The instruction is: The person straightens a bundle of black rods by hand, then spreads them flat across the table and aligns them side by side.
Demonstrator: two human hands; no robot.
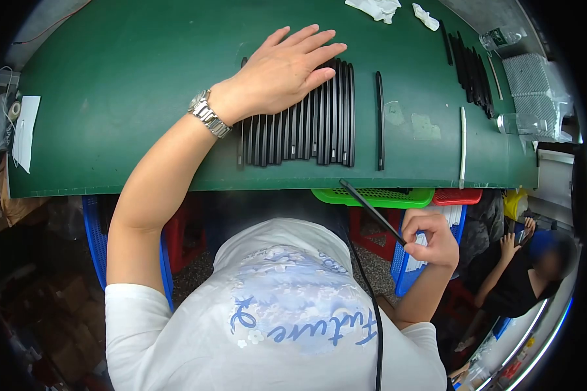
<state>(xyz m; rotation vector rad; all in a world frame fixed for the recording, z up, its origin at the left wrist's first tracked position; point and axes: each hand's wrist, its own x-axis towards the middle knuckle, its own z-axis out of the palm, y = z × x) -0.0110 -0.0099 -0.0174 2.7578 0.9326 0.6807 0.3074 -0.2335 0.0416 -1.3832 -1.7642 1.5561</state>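
My left hand (277, 73), with a metal watch (209, 116) on its wrist, lies spread and palm down over a row of slim black strips (298, 140). Its fingers reach past the upper part of the row, hiding several strip ends. Between thumb and fingers my right hand (430, 240) pinches another black strip (374, 214), held aslant off the table's front edge above a green basket. One single black strip (379, 124) lies apart, just right of the row.
The green table (117, 111) bears a white strip (463, 146), a pile of black strips (473, 72), crumpled tissues (377, 8) and a clear jar (522, 124). Below its edge are a green basket (398, 197) and a red one (456, 197). Another person (522, 267) is at far right.
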